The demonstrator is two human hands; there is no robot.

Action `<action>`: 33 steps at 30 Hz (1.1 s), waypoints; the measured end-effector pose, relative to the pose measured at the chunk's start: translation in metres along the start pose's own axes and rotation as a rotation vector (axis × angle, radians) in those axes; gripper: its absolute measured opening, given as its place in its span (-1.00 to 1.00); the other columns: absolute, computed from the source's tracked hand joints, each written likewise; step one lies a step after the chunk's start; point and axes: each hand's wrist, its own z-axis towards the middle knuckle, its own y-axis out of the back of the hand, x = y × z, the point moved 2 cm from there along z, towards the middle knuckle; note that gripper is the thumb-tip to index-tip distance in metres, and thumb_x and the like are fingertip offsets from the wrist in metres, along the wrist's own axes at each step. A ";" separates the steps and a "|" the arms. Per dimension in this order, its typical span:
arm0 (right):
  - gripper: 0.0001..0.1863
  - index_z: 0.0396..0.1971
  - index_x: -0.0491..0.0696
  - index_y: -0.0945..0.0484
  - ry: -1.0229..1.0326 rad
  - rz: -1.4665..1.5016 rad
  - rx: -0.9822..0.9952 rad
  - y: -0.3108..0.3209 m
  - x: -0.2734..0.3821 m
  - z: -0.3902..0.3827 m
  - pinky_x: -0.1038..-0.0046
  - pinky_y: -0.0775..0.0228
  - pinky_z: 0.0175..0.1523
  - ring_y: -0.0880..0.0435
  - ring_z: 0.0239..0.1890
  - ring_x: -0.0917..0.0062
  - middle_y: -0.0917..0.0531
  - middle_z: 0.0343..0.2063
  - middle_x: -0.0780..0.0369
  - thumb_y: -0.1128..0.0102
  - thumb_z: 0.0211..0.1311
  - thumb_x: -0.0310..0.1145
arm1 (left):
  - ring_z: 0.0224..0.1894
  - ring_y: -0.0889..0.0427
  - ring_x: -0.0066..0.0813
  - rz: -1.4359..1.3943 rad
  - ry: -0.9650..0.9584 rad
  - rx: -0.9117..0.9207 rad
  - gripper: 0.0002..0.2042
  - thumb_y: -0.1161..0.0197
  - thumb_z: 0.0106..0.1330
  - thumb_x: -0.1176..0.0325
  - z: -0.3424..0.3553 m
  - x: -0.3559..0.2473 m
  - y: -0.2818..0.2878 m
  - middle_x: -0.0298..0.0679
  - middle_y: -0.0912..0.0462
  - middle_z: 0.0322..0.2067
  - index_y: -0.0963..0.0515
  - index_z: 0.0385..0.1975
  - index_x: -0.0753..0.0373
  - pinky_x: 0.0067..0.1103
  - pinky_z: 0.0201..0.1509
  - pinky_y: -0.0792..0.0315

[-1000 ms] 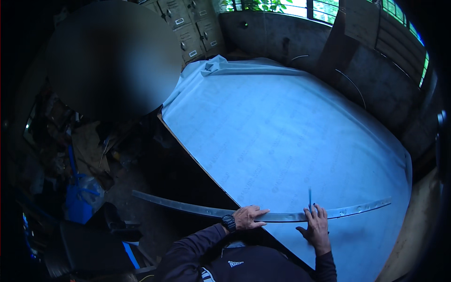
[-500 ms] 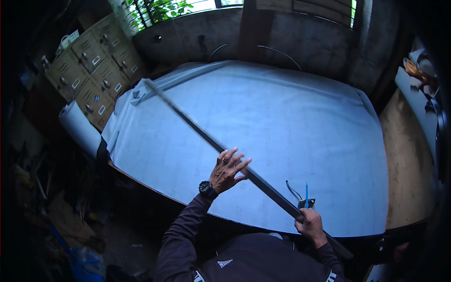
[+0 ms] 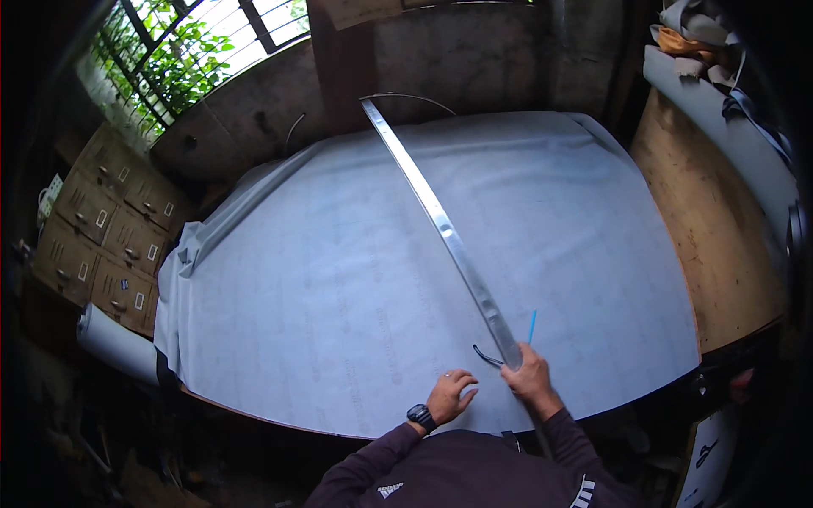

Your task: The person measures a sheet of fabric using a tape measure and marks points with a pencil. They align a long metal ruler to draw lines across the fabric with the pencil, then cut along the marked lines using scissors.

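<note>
A long metal bar (image 3: 445,227) lies diagonally over a pale, faintly printed sheet (image 3: 296,254) that covers the worktable, its far end near the back edge. My right hand (image 3: 532,377) is closed around the bar's near part. My left hand (image 3: 449,398) is off the bar, low over the sheet near the front edge, fingers loosely curved and apart with nothing in them. Just behind my right hand a thin blue stick, like a pencil (image 3: 533,326), stands out beside a black cord loop (image 3: 485,356); what they are attached to is hidden.
Metal lockers (image 3: 106,216) and a white roll (image 3: 118,343) are at the left. On the right is bare plywood (image 3: 720,254) with piled material offcuts (image 3: 690,46). A concrete wall (image 3: 457,59) with a barred window (image 3: 186,59) and thin curved rods (image 3: 423,102) runs behind.
The bar has swung from crosswise to pointing toward the back wall. My left hand has let go of it and moved down to the front edge. The view has turned.
</note>
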 end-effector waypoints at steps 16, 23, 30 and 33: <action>-0.54 -0.22 -0.13 -0.52 0.524 -0.443 0.286 0.010 -0.058 0.336 0.11 -0.51 -0.11 -0.66 -0.26 0.05 -0.67 -0.39 -0.01 -0.40 -0.13 -0.20 | 0.23 -0.39 0.12 0.006 -0.243 0.423 -0.36 -0.42 0.06 0.33 0.082 -0.007 -0.113 0.15 -0.30 0.22 -0.36 0.21 0.18 -0.23 0.27 -0.36; -0.62 -0.11 -0.03 -0.58 0.623 -0.421 -0.465 0.022 -0.036 0.425 0.17 -0.41 -0.01 -0.59 -0.16 0.19 -0.67 -0.33 0.12 -0.16 -0.04 -0.49 | 0.17 -0.48 -0.09 -0.613 0.578 0.164 -0.19 -0.46 0.11 0.33 0.047 0.030 -0.038 0.06 -0.45 0.13 -0.18 0.35 0.33 -0.33 0.22 -0.43; -0.74 -0.23 -0.04 -0.60 0.190 0.210 0.234 -0.079 -0.020 0.125 0.12 -0.48 -0.17 -0.67 -0.29 0.15 -0.66 -0.39 0.06 -0.03 0.31 -0.20 | -0.04 -0.60 -0.22 -1.731 0.874 -0.228 -0.44 -0.03 0.42 0.04 -0.021 0.026 -0.001 -0.07 -0.56 0.01 -0.29 0.31 0.24 -0.27 0.03 -0.57; -0.62 -0.21 -0.09 -0.64 -0.073 0.531 0.623 -0.107 -0.012 -0.023 0.32 -0.48 -0.21 -0.65 -0.41 0.38 -0.68 -0.44 0.08 -0.11 0.35 -0.06 | -0.22 -0.62 -0.42 -1.018 0.806 -0.032 -0.51 -0.22 0.37 0.14 -0.046 0.016 0.012 -0.15 -0.60 -0.14 -0.39 0.20 0.29 -0.50 -0.17 -0.54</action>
